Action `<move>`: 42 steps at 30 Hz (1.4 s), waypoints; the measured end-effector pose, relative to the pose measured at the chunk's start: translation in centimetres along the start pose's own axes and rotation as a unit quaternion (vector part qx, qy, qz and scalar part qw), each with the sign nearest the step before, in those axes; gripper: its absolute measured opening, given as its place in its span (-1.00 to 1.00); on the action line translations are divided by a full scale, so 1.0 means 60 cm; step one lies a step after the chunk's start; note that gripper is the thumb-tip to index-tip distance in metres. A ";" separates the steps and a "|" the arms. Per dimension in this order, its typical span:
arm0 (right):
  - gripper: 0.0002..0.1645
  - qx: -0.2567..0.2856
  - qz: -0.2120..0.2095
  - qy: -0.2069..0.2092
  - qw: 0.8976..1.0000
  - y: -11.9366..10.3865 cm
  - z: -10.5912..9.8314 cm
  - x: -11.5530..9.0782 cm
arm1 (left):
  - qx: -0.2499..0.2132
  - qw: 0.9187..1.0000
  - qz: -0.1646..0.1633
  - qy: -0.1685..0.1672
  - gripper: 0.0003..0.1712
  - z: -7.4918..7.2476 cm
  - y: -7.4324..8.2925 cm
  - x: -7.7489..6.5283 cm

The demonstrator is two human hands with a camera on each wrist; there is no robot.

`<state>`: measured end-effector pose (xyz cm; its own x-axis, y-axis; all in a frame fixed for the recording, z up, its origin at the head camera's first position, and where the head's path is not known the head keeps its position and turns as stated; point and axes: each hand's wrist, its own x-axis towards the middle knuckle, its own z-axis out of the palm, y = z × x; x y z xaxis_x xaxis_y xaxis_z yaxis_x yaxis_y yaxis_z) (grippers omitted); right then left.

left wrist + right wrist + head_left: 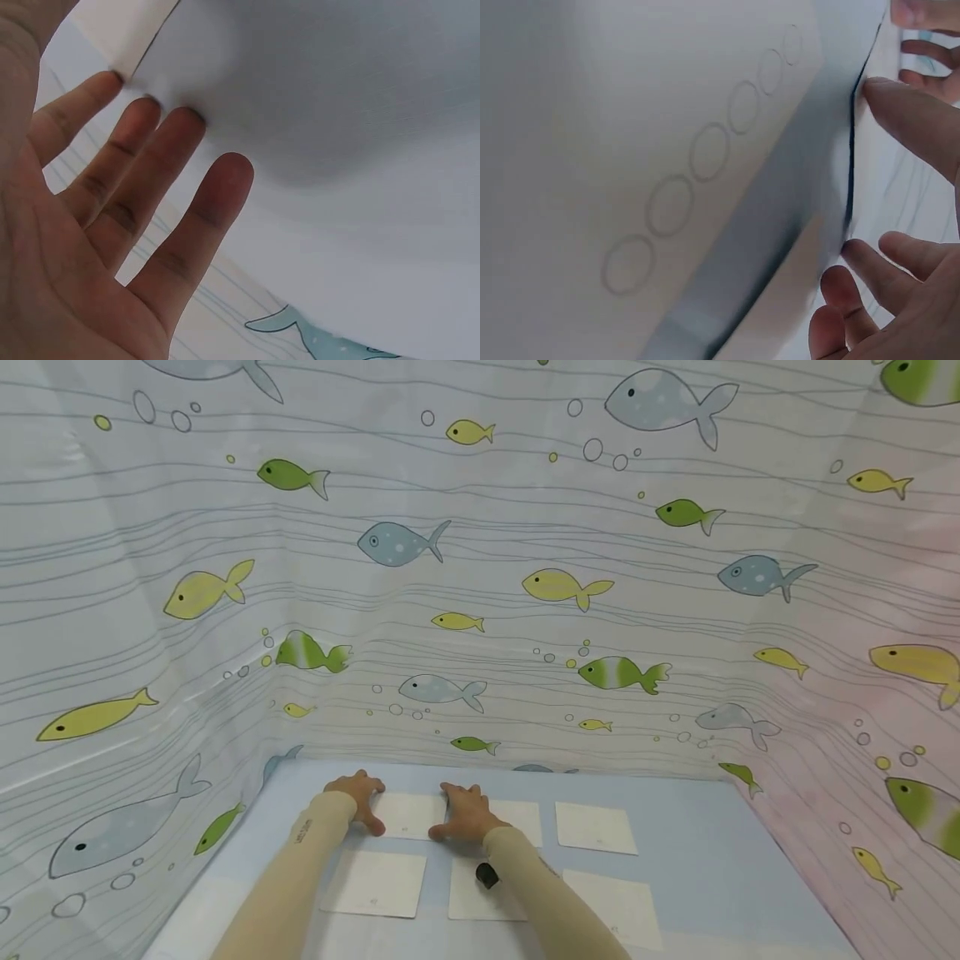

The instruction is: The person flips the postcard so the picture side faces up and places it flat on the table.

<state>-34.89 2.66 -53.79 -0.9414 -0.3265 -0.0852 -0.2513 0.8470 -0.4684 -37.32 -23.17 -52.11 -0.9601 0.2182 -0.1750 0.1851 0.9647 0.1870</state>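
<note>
In the head view, a white card [408,817] lies in the back row between the two hands. My left hand [360,802] is at its left edge, the thumb toward the near corner and the fingers toward the far one. In the left wrist view those fingers [161,172] are nearly straight, and the little finger touches a card's edge. My right hand [468,814] spans the card's right edge, with thumb [907,116] and fingertips touching the edge in the right wrist view. A nearer card [670,206] there bears a row of outlined circles.
Other white cards lie in two rows: one [596,828] at back right, one [375,883] at front left, one [615,906] at front right. The right arm partly covers others. A small black object [487,875] shows at the right wrist. Fish-patterned sheeting [495,660] surrounds the pale blue table [712,852].
</note>
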 end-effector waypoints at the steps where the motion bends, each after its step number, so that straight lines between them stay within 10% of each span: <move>1: 0.10 -0.005 -0.002 0.000 1.000 0.001 0.001 0.000 | 0.002 1.000 0.002 0.000 0.01 -0.002 0.003 -0.002; 17: -0.02 0.003 -0.038 0.033 0.999 0.007 0.008 -0.004 | 0.001 1.000 -0.014 0.012 -0.07 -0.009 0.047 -0.020; 26: 0.02 -0.001 -0.059 0.065 0.996 0.001 0.021 -0.004 | -0.058 0.996 -0.056 0.032 -0.07 -0.008 0.030 -0.030; 33: 0.08 -0.011 -0.064 0.073 0.995 0.003 0.023 0.002 | -0.144 0.985 -0.089 0.042 -0.18 -0.009 0.016 -0.039; 42: 0.13 0.001 -0.079 0.084 0.993 -0.003 0.020 -0.003 | -0.294 0.950 -0.103 0.020 -0.37 -0.010 0.024 -0.055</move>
<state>-34.42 2.07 -54.78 -0.9143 -0.3808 0.1379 -0.3992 0.7901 -0.4651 -34.01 -22.58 -50.68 -0.9725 0.0167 -0.2321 -0.1453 0.7355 0.6617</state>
